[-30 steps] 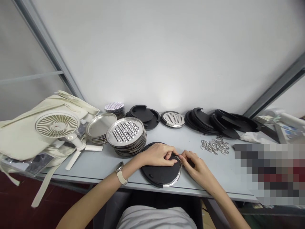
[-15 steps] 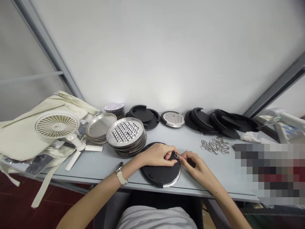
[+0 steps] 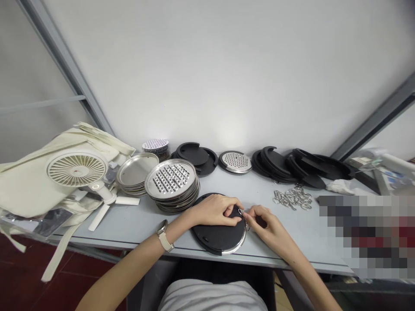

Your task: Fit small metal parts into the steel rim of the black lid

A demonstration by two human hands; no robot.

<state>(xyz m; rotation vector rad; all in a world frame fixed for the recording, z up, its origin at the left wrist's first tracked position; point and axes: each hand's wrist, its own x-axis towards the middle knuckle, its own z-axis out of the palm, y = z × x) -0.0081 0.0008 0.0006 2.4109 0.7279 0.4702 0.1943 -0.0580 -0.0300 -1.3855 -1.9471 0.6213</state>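
A round black disc with a shiny metal rim [image 3: 218, 236] lies flat near the front edge of the grey table [image 3: 136, 220]. My left hand [image 3: 215, 210], a watch on its wrist, rests on the disc's upper part with fingers curled and pressed down. My right hand [image 3: 266, 223] is at the disc's right edge, its fingertips pinched on a small metal clip [image 3: 241, 212] that sits against the rim. Both sets of fingertips meet at the clip.
A stack of perforated metal grater plates [image 3: 171, 183] and plain metal plates [image 3: 136, 172] stand left of the disc. Black discs [image 3: 197, 156] [image 3: 292, 166] line the wall, with one grater disc [image 3: 235, 162]. Loose metal clips [image 3: 293, 198] lie to the right. A white fan [image 3: 78, 170] on cloth bags sits far left.
Both hands stay on the disc. My right fingers have drawn slightly closer to the left hand's, and the small metal clip now shows between the fingertips at the rim.
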